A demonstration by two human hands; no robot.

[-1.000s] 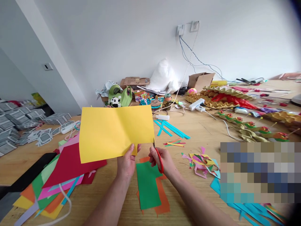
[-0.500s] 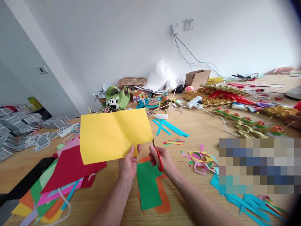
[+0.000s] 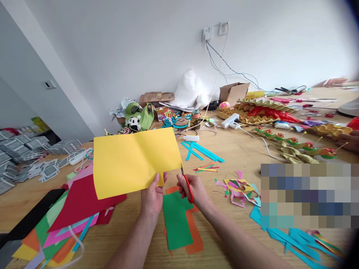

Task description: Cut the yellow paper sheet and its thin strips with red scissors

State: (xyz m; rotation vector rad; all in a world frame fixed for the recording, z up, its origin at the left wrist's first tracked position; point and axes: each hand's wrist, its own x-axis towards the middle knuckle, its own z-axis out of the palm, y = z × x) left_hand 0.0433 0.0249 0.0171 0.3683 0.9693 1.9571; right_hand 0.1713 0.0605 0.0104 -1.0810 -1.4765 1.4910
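A sheet of yellow paper [image 3: 129, 160] is held up over the table by my left hand [image 3: 153, 198], thumb in front and fingers behind at its lower edge. My right hand [image 3: 193, 190] grips red-handled scissors [image 3: 189, 189], whose dark blades point up at the sheet's right edge. Whether the blades are closed on the paper I cannot tell. Beneath my hands a green paper piece [image 3: 176, 220] lies on top of orange paper [image 3: 195, 235] on the table.
Stacked coloured papers [image 3: 75, 201] lie at the left beside a black flat object [image 3: 33, 216]. Blue strips [image 3: 203, 149] and paper scraps [image 3: 238, 186] lie ahead and right. Another person's hand [image 3: 347, 141] shows at the far right, near a white power strip [image 3: 230, 121] and its cable.
The yellow sheet's left side has dipped slightly. Both hands keep nearly the same place and hold, and the view has shifted a little.
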